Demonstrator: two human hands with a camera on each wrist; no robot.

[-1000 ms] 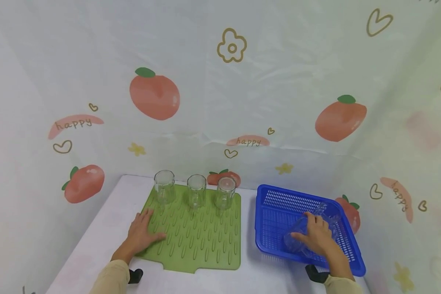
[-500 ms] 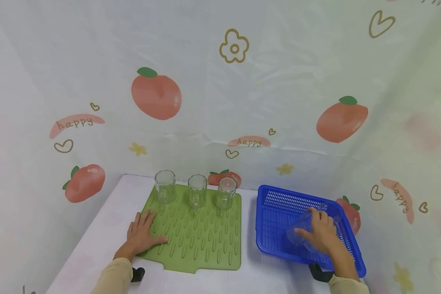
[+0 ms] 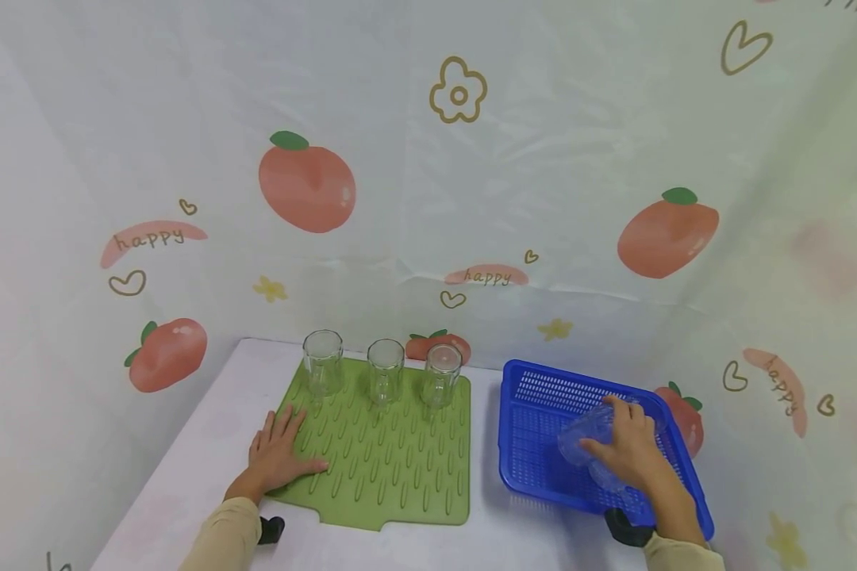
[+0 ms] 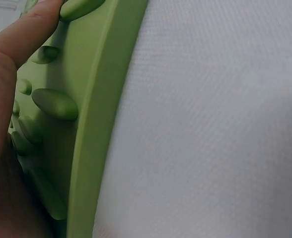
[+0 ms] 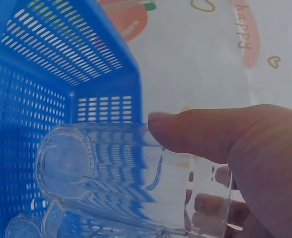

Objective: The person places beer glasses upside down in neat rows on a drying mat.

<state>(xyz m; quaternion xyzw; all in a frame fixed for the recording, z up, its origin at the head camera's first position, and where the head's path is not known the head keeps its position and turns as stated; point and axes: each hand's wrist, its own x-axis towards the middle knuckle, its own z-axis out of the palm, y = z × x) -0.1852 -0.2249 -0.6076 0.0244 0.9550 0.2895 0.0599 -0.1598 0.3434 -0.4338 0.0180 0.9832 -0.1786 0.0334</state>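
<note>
"What's worn?"
"A pale beige left sleeve (image 3: 223, 531) and a matching right sleeve (image 3: 685, 553), both plain."
"And the dark pieces?"
"A left black fitting (image 3: 273, 529) and a right black fitting (image 3: 624, 528), both small. The left hand (image 3: 277, 454) and right hand (image 3: 630, 450) are bare."

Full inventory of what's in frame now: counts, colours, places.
Table: 1, white, lower half of head view
Mat: 1, green, on table
Mat mugs: 3, clear, along mat's far edge
Basket: 1, blue, right of mat
Held mug: 1, clear, in right hand, in or over basket
Other mugs: at least 1, clear, in basket; exact count unclear
Backdrop: 1, white with printed fruit, hearts, flowers, "happy", behind table
Wrist mounts: 2, black, one per wrist
Sleeves: 2, beige, on forearms
Left hand: 1, bare, on mat's left side
Right hand: 1, bare, gripping held mug
</note>
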